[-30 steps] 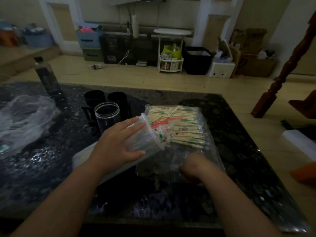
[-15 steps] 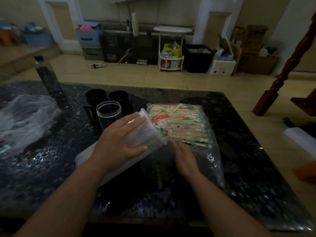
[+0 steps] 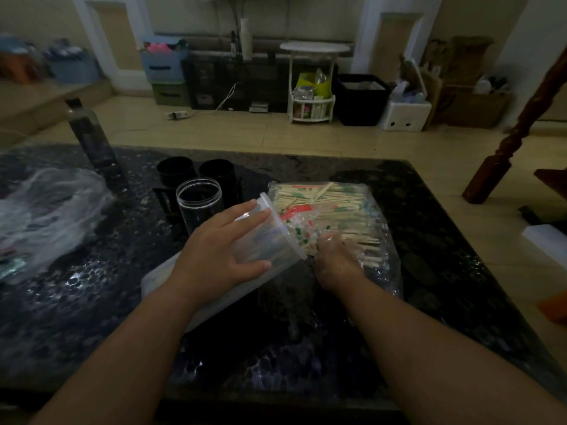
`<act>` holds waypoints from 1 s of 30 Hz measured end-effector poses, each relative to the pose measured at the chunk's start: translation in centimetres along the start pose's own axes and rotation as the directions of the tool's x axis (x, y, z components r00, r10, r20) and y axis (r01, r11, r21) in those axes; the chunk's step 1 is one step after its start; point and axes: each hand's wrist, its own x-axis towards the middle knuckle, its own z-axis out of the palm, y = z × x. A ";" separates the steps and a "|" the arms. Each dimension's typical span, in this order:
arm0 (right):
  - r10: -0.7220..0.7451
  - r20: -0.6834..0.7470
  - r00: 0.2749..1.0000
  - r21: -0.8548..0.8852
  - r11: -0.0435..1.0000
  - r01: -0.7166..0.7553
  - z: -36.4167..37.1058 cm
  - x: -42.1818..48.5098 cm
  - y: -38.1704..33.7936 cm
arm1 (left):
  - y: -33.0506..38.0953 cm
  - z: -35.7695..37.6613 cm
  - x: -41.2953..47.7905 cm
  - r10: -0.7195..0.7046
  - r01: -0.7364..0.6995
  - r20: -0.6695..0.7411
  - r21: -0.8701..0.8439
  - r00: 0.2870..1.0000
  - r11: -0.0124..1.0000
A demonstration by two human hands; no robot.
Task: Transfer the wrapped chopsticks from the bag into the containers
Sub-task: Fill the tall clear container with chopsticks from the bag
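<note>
- We are seeing open desk [image 3: 435, 240] right of the bag [image 3: 379, 250].
- Our left hand [image 3: 214, 256] is gripping the tilted container [image 3: 271, 240], centre frame, its mouth at the bag.
- Our right hand [image 3: 337, 260] is lying inside the bag on wrapped chopsticks [image 3: 334, 210]; grip unclear.

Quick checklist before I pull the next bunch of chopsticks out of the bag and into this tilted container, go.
1. Left hand grips the tilted container: ok.
2. The container's open mouth faces the bag: ok.
3. Right hand is inside the bag, at the near ends of the wrapped chopsticks: ok.
4. Right hand has a bundle in its grip: cannot tell, the plastic blurs the fingers.
5. Upright clear jar is uncapped and stands apart from the left hand: ok.
6. How full the tilted container is: cannot tell, the hand covers it.
</note>
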 end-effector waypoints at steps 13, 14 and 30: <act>-0.040 0.070 0.997 0.217 0.976 0.024 0.4 0.3 0.6 | -0.1 0.3 -0.1 0.006 -0.005 0.014 -0.009 1.000 1.000; -0.064 0.082 0.995 0.170 0.984 0.050 0.3 0.2 0.5 | 0.0 0.3 -0.1 0.007 -0.007 0.018 -0.009 1.000 1.000; -0.034 0.047 0.998 0.040 0.999 0.032 -1.6 -6.5 -0.5 | -0.1 0.1 -0.2 0.004 -0.004 0.001 -0.022 1.000 1.000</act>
